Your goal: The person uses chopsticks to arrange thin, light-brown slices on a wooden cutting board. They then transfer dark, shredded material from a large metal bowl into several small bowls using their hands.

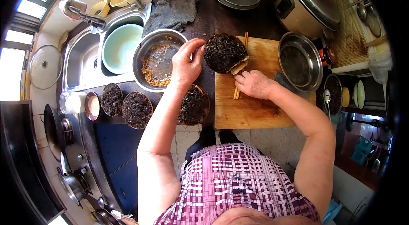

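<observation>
A round bowl of dark, shredded food (pixel 223 50) stands at the left edge of a wooden cutting board (pixel 264 110). At the bowl's left rim, the thumb and fingers of my left hand (pixel 188 62) are pinched together; what lies between them is too small to tell. My right hand (pixel 255 84) is low over the board, its fingers curled beside the bowl's lower right. A pale, ragged flat piece (pixel 239 66) sticks out at that rim, close to the right fingertips. A pair of wooden chopsticks (pixel 237 92) runs under or beside those fingers. Whatever they grip is hidden.
Left of the bowl is a metal basin (pixel 140 50) with brown bits. Several bowls of dark food, one (pixel 137 110) among them, line the front edge. A double sink (pixel 81 61) holds a pale green basin (pixel 121 50). An empty steel bowl (pixel 300 61) and a cooker (pixel 309 3) stand right.
</observation>
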A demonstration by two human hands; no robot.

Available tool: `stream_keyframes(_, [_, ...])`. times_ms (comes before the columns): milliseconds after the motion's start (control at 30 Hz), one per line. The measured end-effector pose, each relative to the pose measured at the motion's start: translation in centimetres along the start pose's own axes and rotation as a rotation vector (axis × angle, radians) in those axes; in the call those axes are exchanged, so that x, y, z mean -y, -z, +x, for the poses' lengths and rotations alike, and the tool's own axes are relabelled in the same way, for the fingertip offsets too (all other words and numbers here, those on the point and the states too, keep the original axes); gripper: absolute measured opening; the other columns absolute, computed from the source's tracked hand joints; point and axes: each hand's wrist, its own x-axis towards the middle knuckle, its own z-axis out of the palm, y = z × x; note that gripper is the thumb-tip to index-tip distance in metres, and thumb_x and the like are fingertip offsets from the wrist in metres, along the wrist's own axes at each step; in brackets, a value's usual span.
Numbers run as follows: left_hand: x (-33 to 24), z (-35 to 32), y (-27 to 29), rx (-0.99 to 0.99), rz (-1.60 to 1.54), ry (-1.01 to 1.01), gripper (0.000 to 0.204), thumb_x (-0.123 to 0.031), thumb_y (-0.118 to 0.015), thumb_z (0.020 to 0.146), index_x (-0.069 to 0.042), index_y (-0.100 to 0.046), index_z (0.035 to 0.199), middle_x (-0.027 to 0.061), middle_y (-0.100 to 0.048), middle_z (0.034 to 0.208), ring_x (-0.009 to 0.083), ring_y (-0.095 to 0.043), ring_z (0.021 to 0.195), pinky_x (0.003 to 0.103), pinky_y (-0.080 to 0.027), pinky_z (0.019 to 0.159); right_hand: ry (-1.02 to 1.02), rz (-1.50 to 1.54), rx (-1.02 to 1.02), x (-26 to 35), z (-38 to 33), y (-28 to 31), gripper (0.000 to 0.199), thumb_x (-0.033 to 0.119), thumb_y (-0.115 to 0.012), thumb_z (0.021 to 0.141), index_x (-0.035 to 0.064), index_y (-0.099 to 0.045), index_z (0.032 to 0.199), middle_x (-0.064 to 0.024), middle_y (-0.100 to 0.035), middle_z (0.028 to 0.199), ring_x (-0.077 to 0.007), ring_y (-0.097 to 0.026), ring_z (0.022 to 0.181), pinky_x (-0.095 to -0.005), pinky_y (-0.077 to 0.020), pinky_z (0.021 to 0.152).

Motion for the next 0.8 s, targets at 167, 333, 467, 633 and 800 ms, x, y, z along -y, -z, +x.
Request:
stream_keyframes(167, [0.4, 0.2, -0.2, 0.052, 0.041, 0.035, 0.013, -0.008, -0.066, 0.089, -0.004, -0.069, 0.101, 0.013, -0.07, 0.099, 0.0242, -0.069, 0.087, 0.031, -0.055, 0.074, 0.063, -0.015, 0.09, -0.1, 0.7, 0.2, 0.012, 0.017, -0.059, 0.075, 0.007, -0.062, 0.082, -0.0052, -0.055, 0.083, -0.0202, -0.058, 0.076, -0.0306, -0.0488, 0.057])
stream_keyframes(333, [1.9, 1.0, -0.5, -0.04, -0.187, 0.163, 0.015, -0.008, -0.068, 0.088, -0.005, -0.071, 0.102, 0.0118, -0.07, 0.089, 0.0186, -0.069, 0.078, 0.029, -0.054, 0.071, 0.072, 0.016, 0.113, -0.6, 1.0, 0.7, 0.01, 0.017, -0.059, 0.076, 0.0079, -0.059, 0.08, -0.0055, -0.055, 0.082, -0.0206, -0.059, 0.078, -0.0309, -0.049, 0.059])
stream_keyframes(467, [1.3, 1.6, -0.1, 0.05, -0.148, 0.205, 0.017, -0.005, -0.062, 0.094, -0.001, -0.068, 0.11, 0.0058, -0.072, 0.098, 0.0108, -0.068, 0.088, 0.023, -0.053, 0.078, 0.05, 0.051, 0.033, -1.0, 0.9, 2.1, 0.008, 0.015, -0.058, 0.077, 0.0072, -0.057, 0.08, -0.0069, -0.055, 0.082, -0.0217, -0.059, 0.078, -0.032, -0.049, 0.059])
stream_keyframes(633, [-0.3, 2.0, -0.3, 0.081, -0.128, 0.195, 0.017, -0.008, -0.065, 0.092, -0.005, -0.07, 0.107, 0.0059, -0.073, 0.096, 0.0089, -0.067, 0.088, 0.024, -0.052, 0.077, -0.126, 0.026, -0.111, -0.5, -0.5, 5.2, 0.01, 0.01, -0.06, 0.075, 0.0049, -0.054, 0.081, -0.0094, -0.053, 0.085, -0.0221, -0.059, 0.077, -0.0334, -0.0502, 0.06])
stream_keyframes(800, [-0.9, 1.1, -0.9, 0.124, 0.088, -0.074, 0.018, -0.01, -0.07, 0.084, -0.004, -0.068, 0.101, 0.015, -0.068, 0.098, 0.0324, -0.067, 0.088, 0.037, -0.055, 0.076, -0.354, 0.0, -0.337, 1.4, -3.9, 10.2, 0.016, 0.003, -0.065, 0.076, 0.0003, -0.058, 0.09, -0.0114, -0.054, 0.091, -0.0223, -0.062, 0.068, -0.0334, -0.0527, 0.055])
